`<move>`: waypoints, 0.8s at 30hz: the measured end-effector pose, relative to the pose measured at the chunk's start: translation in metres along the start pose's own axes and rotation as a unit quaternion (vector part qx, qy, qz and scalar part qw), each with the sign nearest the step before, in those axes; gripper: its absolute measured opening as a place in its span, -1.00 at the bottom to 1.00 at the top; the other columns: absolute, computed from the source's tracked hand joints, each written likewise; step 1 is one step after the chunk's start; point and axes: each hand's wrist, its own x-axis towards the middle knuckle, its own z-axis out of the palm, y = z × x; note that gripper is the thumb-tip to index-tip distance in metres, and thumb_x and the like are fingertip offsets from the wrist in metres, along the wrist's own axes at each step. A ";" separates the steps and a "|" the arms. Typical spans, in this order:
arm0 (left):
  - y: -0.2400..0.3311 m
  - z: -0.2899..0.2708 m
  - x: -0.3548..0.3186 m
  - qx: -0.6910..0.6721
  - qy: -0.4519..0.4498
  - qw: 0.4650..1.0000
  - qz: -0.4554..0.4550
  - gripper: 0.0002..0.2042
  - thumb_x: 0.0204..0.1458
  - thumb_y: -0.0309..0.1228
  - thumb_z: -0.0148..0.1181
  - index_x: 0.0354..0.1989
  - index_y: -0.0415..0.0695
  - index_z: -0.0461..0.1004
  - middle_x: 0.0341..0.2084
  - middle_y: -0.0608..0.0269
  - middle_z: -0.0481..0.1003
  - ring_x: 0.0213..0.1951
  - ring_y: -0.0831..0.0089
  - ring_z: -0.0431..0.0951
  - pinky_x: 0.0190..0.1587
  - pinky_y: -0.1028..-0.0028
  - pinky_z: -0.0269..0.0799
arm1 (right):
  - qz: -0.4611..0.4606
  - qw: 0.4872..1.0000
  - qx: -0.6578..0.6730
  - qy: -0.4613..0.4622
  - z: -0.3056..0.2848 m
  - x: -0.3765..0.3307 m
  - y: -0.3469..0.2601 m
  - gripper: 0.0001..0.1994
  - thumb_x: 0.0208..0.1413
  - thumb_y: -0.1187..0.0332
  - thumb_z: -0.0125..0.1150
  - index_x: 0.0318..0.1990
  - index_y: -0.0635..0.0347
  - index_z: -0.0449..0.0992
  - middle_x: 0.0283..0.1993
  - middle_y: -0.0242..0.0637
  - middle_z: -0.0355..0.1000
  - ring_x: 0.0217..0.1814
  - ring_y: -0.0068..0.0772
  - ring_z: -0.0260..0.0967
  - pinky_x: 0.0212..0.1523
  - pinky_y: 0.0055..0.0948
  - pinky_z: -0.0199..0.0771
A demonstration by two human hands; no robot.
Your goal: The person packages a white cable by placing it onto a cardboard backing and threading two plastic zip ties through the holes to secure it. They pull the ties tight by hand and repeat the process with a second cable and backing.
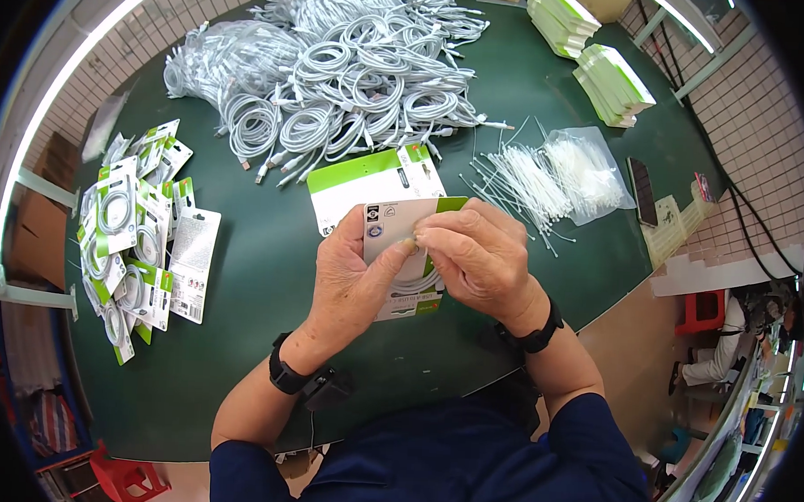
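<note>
Dark green table (266, 272) carries everything; both forearms come in from the lower edge, each wrist with a black band.

Heap of coiled white cables (347, 78): far side of the table, well beyond both hands, spreading up and to the left of them. Some coils at its left end sit in clear bags.

Spread of finished packs (138, 230): well to the left of the left hand, white and green cards with a cable coil showing in each, overlapping loosely, some face down.

Two stacks of flat white and green cards (614, 85) and (563, 18): far beyond the right hand, up and to its right.

Clear bag of white cable ties (585, 174): beyond and to the right of the right hand, with loose ties (513, 180) fanned out on the table just beside the bag, nearer the hand.

Spare backing card (374, 182): green strip on top, white below, lying flat just beyond the hands, partly tucked behind the held card.

Held card (389, 232): white with a green corner and a white cable coil at its lower part, raised between the two hands near table centre.

Left hand (351, 280): under and left of the card, fingers curled behind it, thumb pressed on its face.

Right hand (478, 254): at the card's right edge, fingers bent together, thumb and forefinger pinching at the card face where it meets the left thumb. What lies under the fingertips cannot be told.
</note>
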 end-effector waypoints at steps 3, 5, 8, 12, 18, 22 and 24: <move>0.003 -0.001 0.000 0.009 -0.001 1.000 0.001 -0.71 0.17 -0.55 0.22 0.06 -0.31 0.42 -0.11 0.16 0.60 -0.11 0.55 0.58 -0.03 0.49 0.52 | 0.011 1.000 0.001 0.019 0.001 0.004 0.000 -0.69 -0.21 0.66 0.42 -0.24 0.14 0.59 -0.31 -0.34 0.55 -0.43 -0.34 0.41 -0.48 -0.44 0.38; 0.005 -0.001 0.000 0.015 -0.003 1.000 0.003 -0.70 0.16 -0.56 0.22 0.05 -0.31 0.43 -0.11 0.16 0.60 -0.12 0.54 0.58 -0.04 0.49 0.52 | 0.022 1.000 0.002 0.008 -0.003 0.007 0.000 -0.69 -0.21 0.65 0.42 -0.24 0.13 0.60 -0.32 -0.35 0.54 -0.43 -0.35 0.40 -0.48 -0.44 0.38; 0.005 -0.003 -0.001 0.072 -0.015 0.997 0.001 -0.71 0.14 -0.57 0.22 0.04 -0.31 0.44 -0.13 0.15 0.61 -0.13 0.54 0.58 -0.05 0.48 0.53 | 0.045 0.999 0.004 -0.015 -0.012 0.013 0.001 -0.69 -0.20 0.64 0.43 -0.25 0.12 0.61 -0.33 -0.36 0.53 -0.41 -0.36 0.40 -0.47 -0.43 0.39; 0.003 -0.002 0.002 0.059 -0.026 0.998 0.005 -0.69 0.18 -0.56 0.22 0.08 -0.31 0.41 -0.09 0.12 0.60 -0.09 0.49 0.61 -0.01 0.46 0.55 | 0.056 0.994 0.049 -0.082 -0.022 0.018 0.006 -0.70 -0.17 0.63 0.45 -0.24 0.10 0.64 -0.34 -0.36 0.52 -0.38 -0.34 0.41 -0.46 -0.43 0.39; 0.015 0.004 0.006 0.024 -0.036 0.999 -0.024 -0.71 0.16 -0.56 0.23 0.05 -0.32 0.43 -0.12 0.12 0.61 -0.13 0.49 0.61 -0.05 0.47 0.55 | 0.185 0.973 0.139 -0.009 -0.042 0.021 0.013 -0.76 -0.02 0.56 0.40 -0.15 0.18 0.63 -0.28 -0.33 0.53 -0.34 -0.47 0.44 -0.39 -0.49 0.44; 0.023 0.012 0.006 0.020 -0.050 0.998 -0.026 -0.73 0.11 -0.56 0.27 -0.02 -0.32 0.46 -0.19 0.14 0.63 -0.21 0.50 0.61 -0.12 0.48 0.54 | 0.423 0.846 0.325 -0.026 -0.050 0.025 0.029 -0.82 0.13 0.50 0.31 -0.11 0.28 0.60 -0.24 -0.36 0.55 -0.31 -0.59 0.43 -0.30 -0.57 0.45; 0.024 0.015 0.004 0.051 -0.067 0.996 -0.035 -0.74 0.11 -0.54 0.29 -0.05 -0.31 0.47 -0.21 0.13 0.63 -0.22 0.50 0.61 -0.15 0.48 0.54 | 0.501 0.769 0.395 -0.046 -0.050 0.021 0.039 -0.83 0.17 0.46 0.28 -0.10 0.32 0.59 -0.22 -0.37 0.55 -0.30 -0.62 0.43 -0.27 -0.60 0.46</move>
